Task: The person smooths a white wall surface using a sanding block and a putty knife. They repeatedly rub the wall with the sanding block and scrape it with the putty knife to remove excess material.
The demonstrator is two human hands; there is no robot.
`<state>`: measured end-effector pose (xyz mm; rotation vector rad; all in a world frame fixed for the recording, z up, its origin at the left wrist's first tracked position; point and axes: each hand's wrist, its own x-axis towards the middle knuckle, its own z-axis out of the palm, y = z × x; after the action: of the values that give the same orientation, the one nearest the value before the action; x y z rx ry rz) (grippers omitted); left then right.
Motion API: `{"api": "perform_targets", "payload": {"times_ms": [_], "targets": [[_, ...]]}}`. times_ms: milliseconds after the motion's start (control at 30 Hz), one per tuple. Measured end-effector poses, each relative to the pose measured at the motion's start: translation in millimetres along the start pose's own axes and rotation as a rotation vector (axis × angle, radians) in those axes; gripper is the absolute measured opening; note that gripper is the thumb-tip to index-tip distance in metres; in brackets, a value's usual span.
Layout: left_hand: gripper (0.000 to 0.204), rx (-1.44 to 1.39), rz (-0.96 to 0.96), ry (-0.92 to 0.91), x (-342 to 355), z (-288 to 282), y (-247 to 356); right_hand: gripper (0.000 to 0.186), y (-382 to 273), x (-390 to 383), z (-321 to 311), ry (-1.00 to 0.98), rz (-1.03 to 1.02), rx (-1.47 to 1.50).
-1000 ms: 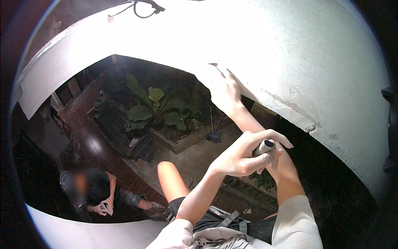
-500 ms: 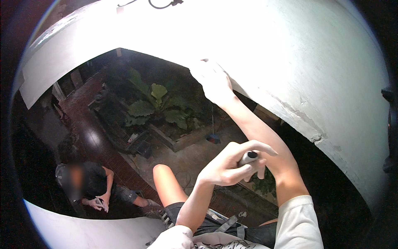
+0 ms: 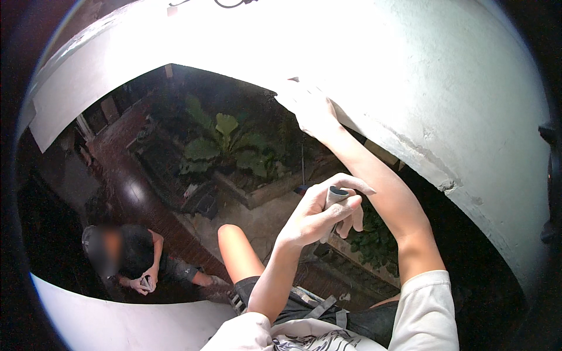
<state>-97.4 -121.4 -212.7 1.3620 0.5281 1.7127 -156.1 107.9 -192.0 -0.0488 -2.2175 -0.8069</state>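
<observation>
My left hand (image 3: 313, 219) is closed around a small rolled sheet (image 3: 335, 196), greyish outside and dark inside its open end. It is held in front of my right forearm. My right arm stretches up and forward, and my right hand (image 3: 310, 111) is against the lower edge of the bright white wall (image 3: 462, 82). Glare washes out its fingers, so their pose and anything under them are unclear. A small dark reddish spot shows by the fingertips. Pale dust coats both hands.
The wall's lower edge is chipped at a crack (image 3: 448, 185). Below are a planter with a leafy plant (image 3: 225, 137), a broom (image 3: 302, 175) and a tiled floor (image 3: 132, 187). At lower left, a seated person (image 3: 137, 257) in dark clothes holds a small pale object above a white curved surface (image 3: 134, 324).
My left hand has risen slightly and turned, showing more of the roll's open end. My right hand has shifted a little to the right along the wall edge.
</observation>
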Motion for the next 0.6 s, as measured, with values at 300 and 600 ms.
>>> {"api": "perform_targets", "payload": {"times_ms": [300, 600], "targets": [[0.027, -0.154, -0.017, -0.028, -7, -7, -15, 0.043, -2, 25, 14, 0.072, -0.017, -0.033], [0.027, -0.124, -0.017, 0.042, -10, -28, -13, 0.051, -25, 81, 30, -0.240, 0.077, -0.357]]}}
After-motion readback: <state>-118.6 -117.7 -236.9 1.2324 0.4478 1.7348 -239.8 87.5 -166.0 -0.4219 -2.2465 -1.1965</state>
